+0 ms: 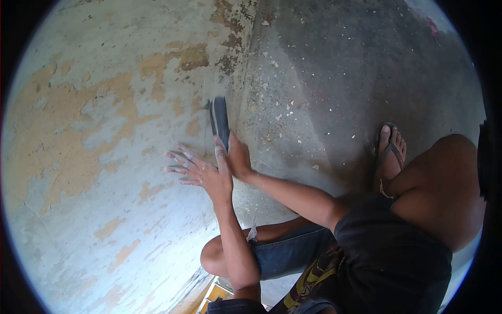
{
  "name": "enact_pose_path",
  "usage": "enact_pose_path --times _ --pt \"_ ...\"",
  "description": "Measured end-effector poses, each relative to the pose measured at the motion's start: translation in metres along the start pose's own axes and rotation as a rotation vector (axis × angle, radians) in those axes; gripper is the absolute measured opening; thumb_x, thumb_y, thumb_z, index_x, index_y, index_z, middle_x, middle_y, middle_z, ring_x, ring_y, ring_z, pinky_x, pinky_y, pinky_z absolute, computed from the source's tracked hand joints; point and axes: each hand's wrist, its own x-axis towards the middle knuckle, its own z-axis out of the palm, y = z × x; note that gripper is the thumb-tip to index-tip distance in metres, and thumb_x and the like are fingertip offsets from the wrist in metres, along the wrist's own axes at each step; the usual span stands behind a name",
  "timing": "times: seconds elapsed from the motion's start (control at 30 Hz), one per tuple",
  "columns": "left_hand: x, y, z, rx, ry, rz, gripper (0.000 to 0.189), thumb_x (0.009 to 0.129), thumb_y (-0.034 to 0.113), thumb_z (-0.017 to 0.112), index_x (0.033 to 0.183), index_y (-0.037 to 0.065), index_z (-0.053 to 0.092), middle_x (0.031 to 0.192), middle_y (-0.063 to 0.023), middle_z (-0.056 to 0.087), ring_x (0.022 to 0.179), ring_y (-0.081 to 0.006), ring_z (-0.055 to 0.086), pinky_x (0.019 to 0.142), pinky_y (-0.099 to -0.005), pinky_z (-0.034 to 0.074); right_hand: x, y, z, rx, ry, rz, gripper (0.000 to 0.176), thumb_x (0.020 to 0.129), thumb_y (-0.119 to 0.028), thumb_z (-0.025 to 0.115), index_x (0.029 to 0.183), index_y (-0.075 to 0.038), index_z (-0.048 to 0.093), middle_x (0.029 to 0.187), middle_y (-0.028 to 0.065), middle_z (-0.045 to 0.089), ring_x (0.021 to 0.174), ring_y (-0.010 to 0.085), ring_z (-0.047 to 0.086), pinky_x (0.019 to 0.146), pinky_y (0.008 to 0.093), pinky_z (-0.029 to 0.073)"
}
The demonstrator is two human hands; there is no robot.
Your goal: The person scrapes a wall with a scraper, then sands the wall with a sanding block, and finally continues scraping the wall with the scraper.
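My left hand (pixel 201 170) is spread against the pale wall, its fingers apart and coated in whitish dust. Close beside it, my right hand (pixel 240 158) is wrapped round a dark, flat-bladed tool (pixel 221 118) with a lighter strip along one side. The tool is slightly blurred and points away from me, over the foot of the wall. Around both hands, the wall (pixel 130 172) shows peeled paint with tan patches beneath. My left thumb lies right by the tool's near end, which my right hand partly hides.
The grey concrete floor (pixel 334 78) meets the wall along a dark, flaking edge. Several pale paint chips (pixel 287 112) lie scattered there. My sandalled foot (pixel 391 149) stands on the right, and my bent knee (pixel 214 256) is near the wall. A yellowish framed object (pixel 217 290) shows at the bottom.
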Motion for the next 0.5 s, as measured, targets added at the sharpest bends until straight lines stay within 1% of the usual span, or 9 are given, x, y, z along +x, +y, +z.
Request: enact_pose_path --times 0.1,0.13,0.17,0.23,0.3,0.37,0.4,0.47,0.5 --pt "0.0 0.004 0.001 -0.017 0.004 -0.019 0.097 0.088 0.048 0.061 0.157 0.015 0.001 0.162 -0.0161 -0.013 0.143 -0.0487 -0.019 0.105 -0.0758 -0.001 -0.012 0.011 0.003 -0.014 0.003 -0.006 0.037 0.094 -0.041 0.057 0.106 -0.006 0.053 0.079 0.0243 0.066 0.077 0.0465 0.063 0.069 0.0549 0.048" --pt "-0.001 0.004 -0.002 -0.008 0.0 -0.028 0.097 0.088 0.048 0.061 0.157 0.015 0.001 0.162 -0.0161 -0.013 0.143 -0.0487 -0.019 0.105 -0.0758 -0.001 -0.002 0.009 0.002 -0.047 0.021 -0.008 0.036 0.095 -0.039 0.056 0.104 -0.005 0.053 0.08 0.0244 0.066 0.077 0.0466 0.063 0.068 0.0544 0.048" --pt "-0.001 0.006 -0.006 -0.024 -0.025 -0.033 0.095 0.089 0.05 0.058 0.157 0.013 0.002 0.161 -0.0175 -0.013 0.142 -0.0496 -0.019 0.105 -0.0752 -0.002 0.011 0.006 0.001 -0.05 0.01 -0.007 0.036 0.095 -0.039 0.056 0.104 -0.005 0.053 0.08 0.0244 0.066 0.077 0.0466 0.063 0.068 0.0544 0.048" --pt "-0.002 0.006 -0.008 -0.048 -0.041 -0.048 0.095 0.09 0.053 0.055 0.156 0.011 0.003 0.161 -0.0189 -0.012 0.142 -0.0506 -0.02 0.105 -0.0746 -0.004 0.039 -0.003 -0.002 0.017 0.16 -0.072 0.035 0.096 -0.038 0.055 0.103 -0.004 0.054 0.079 0.0241 0.066 0.076 0.0466 0.063 0.066 0.0535 0.048" --pt "-0.001 0.004 -0.01 -0.021 -0.049 -0.028 0.094 0.09 0.053 0.055 0.157 0.012 0.003 0.161 -0.0194 -0.013 0.142 -0.0508 -0.02 0.105 -0.0746 -0.003 0.037 -0.001 -0.003 -0.019 0.168 -0.069 0.034 0.096 -0.037 0.055 0.101 -0.002 0.055 0.078 0.0238 0.066 0.075 0.0467 0.063 0.065 0.0528 0.049" --pt "0.001 0.003 -0.006 -0.027 -0.038 -0.018 0.094 0.09 0.052 0.056 0.157 0.012 0.002 0.161 -0.0192 -0.013 0.142 -0.0509 -0.019 0.105 -0.0747 -0.003 0.018 0.011 -0.003 -0.112 0.12 -0.116 0.035 0.097 -0.037 0.055 0.101 -0.002 0.054 0.077 0.0246 0.065 0.074 0.0467 0.063 0.065 0.053 0.048" --pt "0.0 0.003 -0.004 -0.023 -0.041 -0.019 0.095 0.09 0.052 0.056 0.157 0.012 0.002 0.161 -0.0191 -0.012 0.142 -0.0511 -0.019 0.105 -0.0748 -0.003 0.008 0.011 -0.006 -0.111 0.13 -0.116 0.035 0.097 -0.037 0.055 0.101 -0.002 0.054 0.077 0.0246 0.065 0.074 0.0467 0.063 0.065 0.053 0.048" --pt "0.001 0.009 -0.003 -0.028 -0.037 -0.023 0.095 0.09 0.051 0.056 0.157 0.012 0.002 0.161 -0.0186 -0.012 0.142 -0.0511 -0.019 0.105 -0.0749 -0.003 -0.012 0.009 -0.01 -0.119 -0.039 -0.036 0.036 0.097 -0.037 0.054 0.102 -0.001 0.054 0.078 0.025 0.065 0.075 0.0466 0.063 0.066 0.0527 0.048" --pt "0.0 0.01 -0.003 -0.031 -0.028 -0.04 0.095 0.09 0.051 0.056 0.157 0.012 0.001 0.161 -0.0181 -0.012 0.142 -0.0511 -0.019 0.105 -0.0749 -0.003 -0.01 0.006 -0.01 -0.118 -0.039 -0.025 0.036 0.097 -0.037 0.054 0.102 -0.001 0.054 0.078 0.025 0.065 0.075 0.0466 0.063 0.066 0.0527 0.048"
